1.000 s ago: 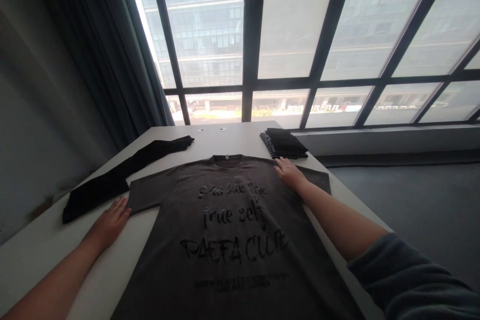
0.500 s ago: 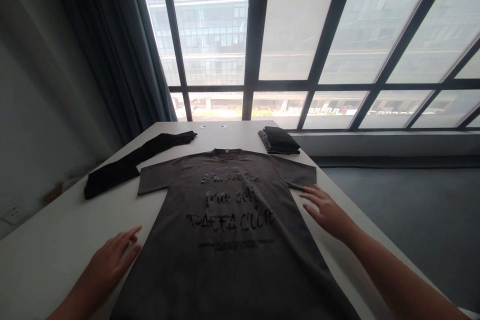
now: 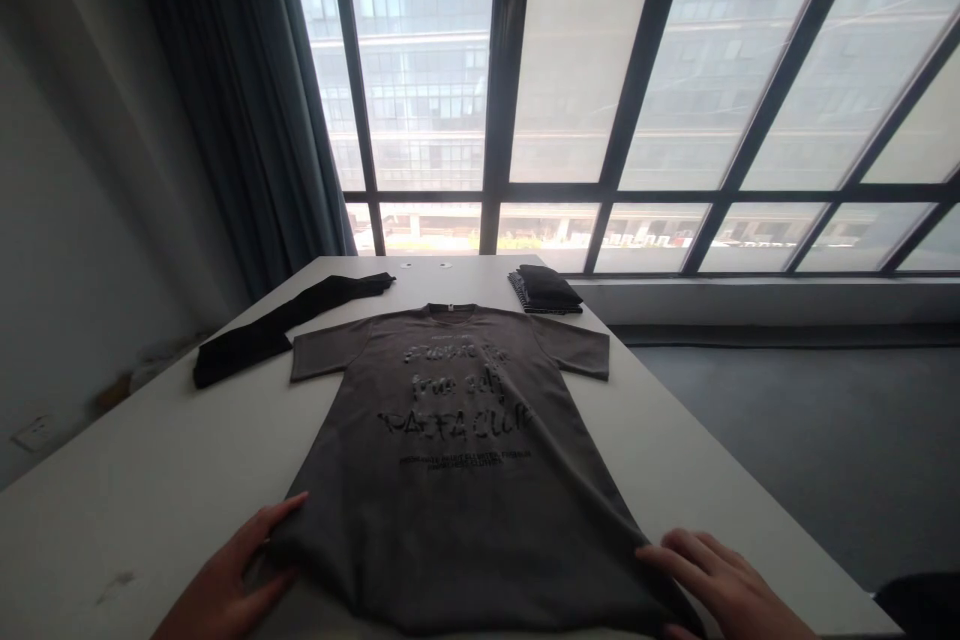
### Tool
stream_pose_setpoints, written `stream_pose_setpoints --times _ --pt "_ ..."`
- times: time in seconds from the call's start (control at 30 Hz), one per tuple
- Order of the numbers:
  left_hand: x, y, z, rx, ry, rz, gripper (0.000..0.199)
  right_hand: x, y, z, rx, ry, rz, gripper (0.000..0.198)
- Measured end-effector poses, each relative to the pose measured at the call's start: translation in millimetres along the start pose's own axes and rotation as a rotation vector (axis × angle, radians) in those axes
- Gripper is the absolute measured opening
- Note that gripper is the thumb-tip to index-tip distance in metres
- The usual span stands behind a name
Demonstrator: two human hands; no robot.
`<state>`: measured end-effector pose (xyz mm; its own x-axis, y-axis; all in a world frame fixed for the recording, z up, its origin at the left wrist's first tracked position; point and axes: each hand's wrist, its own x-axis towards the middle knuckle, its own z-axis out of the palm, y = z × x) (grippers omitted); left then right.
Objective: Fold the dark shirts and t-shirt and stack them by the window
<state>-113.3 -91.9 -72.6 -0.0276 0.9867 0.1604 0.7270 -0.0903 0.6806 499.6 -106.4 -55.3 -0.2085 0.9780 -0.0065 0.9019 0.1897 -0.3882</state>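
Observation:
A dark grey T-shirt lies spread face up, its collar towards the window and black lettering across the chest. My left hand is closed on its left side near the hem, fingers above and thumb below, with the cloth bunched between them. On the opposite side, my right hand grips the lower edge in the same way; its thumb is partly cut off by the frame. Between the hands, the bottom of the shirt bows a little towards me.
The white table carries a folded black garment at the far left. A stack of folded dark clothes sits near the far right edge. Beyond are a large window and a dark curtain.
Both hands have come down towards me from beside the shirt and taken hold of its lower sides. The hem has come into view, and the camera has tilted slightly up.

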Motion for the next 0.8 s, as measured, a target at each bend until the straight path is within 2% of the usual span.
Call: stream_pose_setpoints --times 0.13,0.23,0.33,0.43,0.53,0.63,0.73,0.8 --pt "3.1 -4.7 14.3 0.061 0.013 0.099 0.07 3.3 -15.1 -4.5 0.05 -0.013 -0.009 0.029" --pt "2.3 -5.2 18.7 0.016 0.01 0.114 0.06 5.1 -28.0 -8.7 0.182 -0.001 -0.033 0.028" --pt "2.2 4.6 11.5 -0.058 0.055 0.02 0.057 6.6 -35.9 -14.4 0.35 0.024 0.011 0.033" --pt "4.0 21.1 -2.1 -0.203 0.06 -0.067 0.068 9.6 -40.7 -20.2 0.532 0.05 0.133 0.036" --pt "5.8 34.1 -16.3 -0.364 0.02 -0.158 0.079 12.9 -46.4 -27.2 0.801 0.086 0.269 0.038" --pt "4.6 37.1 -29.0 -0.473 -0.057 -0.281 0.081 13.3 -51.6 -35.6 1.033 0.08 0.349 0.042" --pt "-3.0 28.1 -35.7 -0.472 -0.144 -0.36 0.078 9.1 -51.8 -39.5 1.092 0.062 0.406 0.048" --pt "-13.1 15.8 -34.7 -0.377 -0.198 -0.402 0.08 4.0 -47.9 -36.5 1.014 0.006 0.449 0.048"
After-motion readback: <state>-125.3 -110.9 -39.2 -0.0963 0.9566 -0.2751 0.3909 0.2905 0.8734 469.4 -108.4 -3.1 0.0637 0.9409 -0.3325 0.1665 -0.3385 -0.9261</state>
